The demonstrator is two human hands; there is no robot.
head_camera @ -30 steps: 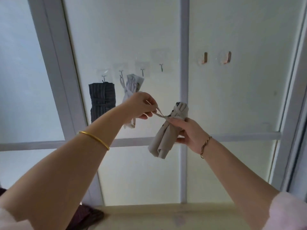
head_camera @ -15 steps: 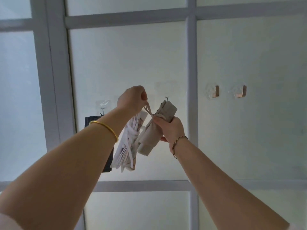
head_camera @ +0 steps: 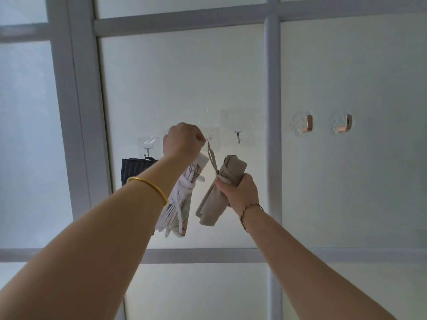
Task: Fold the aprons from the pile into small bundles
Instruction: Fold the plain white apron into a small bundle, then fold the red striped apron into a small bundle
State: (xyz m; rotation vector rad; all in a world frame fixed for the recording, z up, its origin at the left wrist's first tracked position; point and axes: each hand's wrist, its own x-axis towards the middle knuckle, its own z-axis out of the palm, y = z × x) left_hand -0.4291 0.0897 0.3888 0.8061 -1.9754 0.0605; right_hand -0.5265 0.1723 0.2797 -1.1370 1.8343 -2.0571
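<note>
My left hand, pinching the thin beige tie loop, has just raised it to the small wire wall hook — my right hand grips the rolled beige cloth apron bundle below, which looks finished.

The left hand is showing only its back. Its curled fingers are hiding their own tips, so whether they are pinching the loop beside the hook cannot be told. That hand is also hiding whatever the white bundle is hanging from, and the wrist is covering the bundle's top. The left forearm is blocking the lower right part of the dark bundle. The right hand is wrapping round the beige bundle and covering part of its middle. The bottom edge is cutting off both arms.
</note>
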